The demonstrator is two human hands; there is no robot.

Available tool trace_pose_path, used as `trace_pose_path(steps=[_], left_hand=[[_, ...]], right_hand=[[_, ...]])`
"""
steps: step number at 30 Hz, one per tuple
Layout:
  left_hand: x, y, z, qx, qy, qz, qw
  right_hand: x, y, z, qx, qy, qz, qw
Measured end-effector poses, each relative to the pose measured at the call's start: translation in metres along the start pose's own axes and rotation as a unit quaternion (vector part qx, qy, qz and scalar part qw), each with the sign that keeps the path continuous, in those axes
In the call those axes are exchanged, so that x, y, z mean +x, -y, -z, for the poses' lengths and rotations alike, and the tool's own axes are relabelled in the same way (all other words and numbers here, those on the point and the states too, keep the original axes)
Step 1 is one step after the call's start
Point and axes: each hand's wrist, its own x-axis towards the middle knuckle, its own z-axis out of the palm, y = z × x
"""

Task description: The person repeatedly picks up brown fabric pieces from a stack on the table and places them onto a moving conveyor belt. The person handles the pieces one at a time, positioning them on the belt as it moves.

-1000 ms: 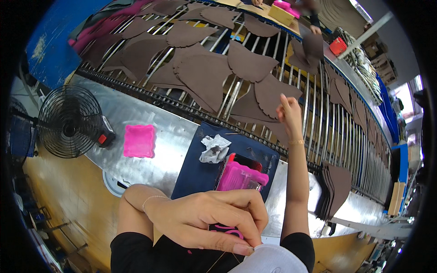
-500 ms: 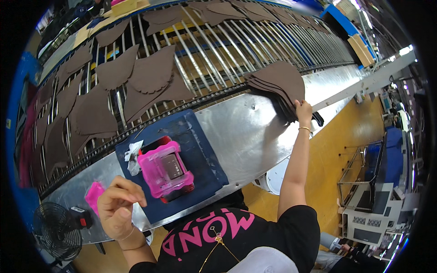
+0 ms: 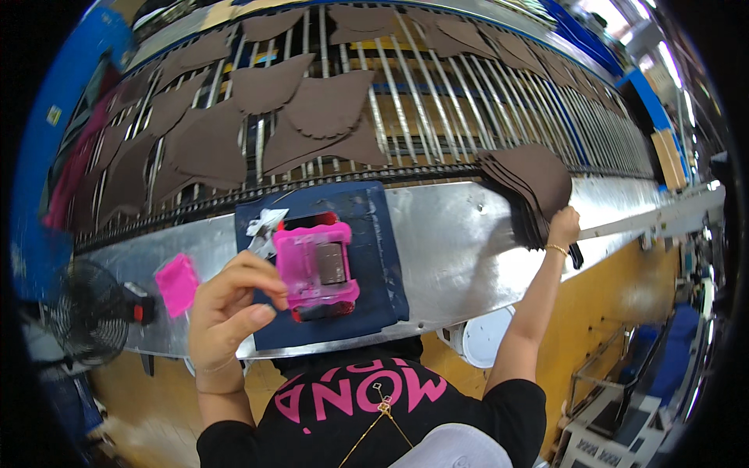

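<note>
Head view shows the right hand (image 3: 563, 226) gripping a gathered stack of brown pieces (image 3: 530, 187), many more lying on the rollers (image 3: 406, 109), left hand (image 3: 230, 308) half-curled, empty.

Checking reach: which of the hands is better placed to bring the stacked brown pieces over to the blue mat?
Right, probably. The right hand already grips the stack of brown pieces at the rack's edge. The left hand is raised beside the pink device on the blue mat, far from the stack.
</note>
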Motion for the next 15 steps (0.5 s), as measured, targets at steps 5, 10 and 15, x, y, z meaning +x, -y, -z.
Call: trace_pose_path(steps=[5,10,15], left_hand=[[-0.002,0.0,0.005,0.003,0.047,0.004,0.999],[-0.006,-0.008,0.008,0.032,0.035,0.014,0.999],[0.001,0.0,0.017,0.12,0.031,-0.017,0.992]], right_hand=[[-0.002,-0.011,-0.026,-0.04,0.045,0.014,0.998],[-0.015,0.021,0.003,-0.12,-0.048,0.027,0.991],[-0.007,0.041,0.058,0.174,0.025,0.016,0.984]])
